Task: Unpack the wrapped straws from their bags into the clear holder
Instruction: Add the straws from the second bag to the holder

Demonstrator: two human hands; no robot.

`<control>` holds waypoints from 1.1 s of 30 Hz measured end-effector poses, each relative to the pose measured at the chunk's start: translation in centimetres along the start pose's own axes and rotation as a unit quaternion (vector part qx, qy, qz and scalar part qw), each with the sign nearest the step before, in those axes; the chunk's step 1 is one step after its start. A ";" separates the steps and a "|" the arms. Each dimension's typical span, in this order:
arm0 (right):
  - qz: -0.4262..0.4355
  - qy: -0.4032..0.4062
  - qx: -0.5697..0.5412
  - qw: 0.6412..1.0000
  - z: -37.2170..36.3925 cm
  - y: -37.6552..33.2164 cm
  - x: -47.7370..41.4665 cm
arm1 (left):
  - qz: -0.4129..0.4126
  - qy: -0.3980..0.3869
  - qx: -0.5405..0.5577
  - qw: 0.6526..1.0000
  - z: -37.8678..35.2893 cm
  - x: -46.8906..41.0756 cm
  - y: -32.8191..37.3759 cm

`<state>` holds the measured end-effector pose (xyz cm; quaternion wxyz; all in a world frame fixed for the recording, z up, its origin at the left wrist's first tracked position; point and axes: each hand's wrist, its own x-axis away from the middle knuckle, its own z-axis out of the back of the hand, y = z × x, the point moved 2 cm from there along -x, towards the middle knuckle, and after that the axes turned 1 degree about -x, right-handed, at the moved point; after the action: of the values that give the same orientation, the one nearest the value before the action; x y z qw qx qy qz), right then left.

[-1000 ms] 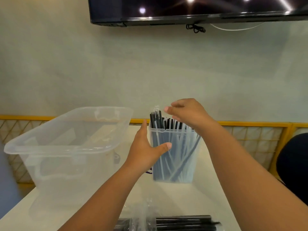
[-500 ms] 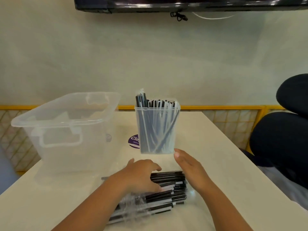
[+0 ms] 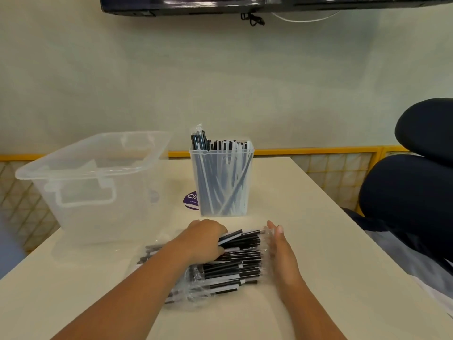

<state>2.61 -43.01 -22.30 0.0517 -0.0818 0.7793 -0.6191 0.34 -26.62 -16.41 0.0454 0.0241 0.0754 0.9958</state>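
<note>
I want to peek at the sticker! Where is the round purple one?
In the head view, the round purple sticker lies on the white table, partly hidden behind the tall clear plastic straw holder's left bottom corner.

A round purple sticker [image 3: 190, 200] lies on the cream tabletop [image 3: 306, 217] at mid-frame, partly hidden behind the clear rectangular plastic holder [image 3: 221, 177]. Its white letters begin "Cla"; the rest is covered. The smaller line beneath is too blurred to read.
</note>
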 end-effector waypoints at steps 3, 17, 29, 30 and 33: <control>0.003 -0.004 -0.018 1.000 0.2 0.2 0.0 | 0.001 0.004 0.022 1.000 0.4 0.0 0.5; -0.008 -0.022 -0.117 0.993 0.5 0.2 -0.6 | -0.031 -0.082 0.023 0.996 0.5 -0.5 2.1; 0.000 -0.013 -0.075 0.997 1.2 0.6 -1.1 | -0.025 -0.033 0.106 0.993 2.8 -0.7 2.7; 0.001 -0.015 -0.070 0.997 1.2 0.6 -1.1 | -0.023 -0.028 0.121 0.992 3.3 -0.7 2.9; 0.003 -0.017 -0.048 0.999 1.0 0.7 -0.9 | -0.032 -0.003 0.200 0.979 5.1 -0.7 3.6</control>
<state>3.63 -43.63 -23.23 0.0625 -0.0923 0.8072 -0.5796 1.03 -29.45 -10.83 0.0713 0.0336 0.2737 0.9586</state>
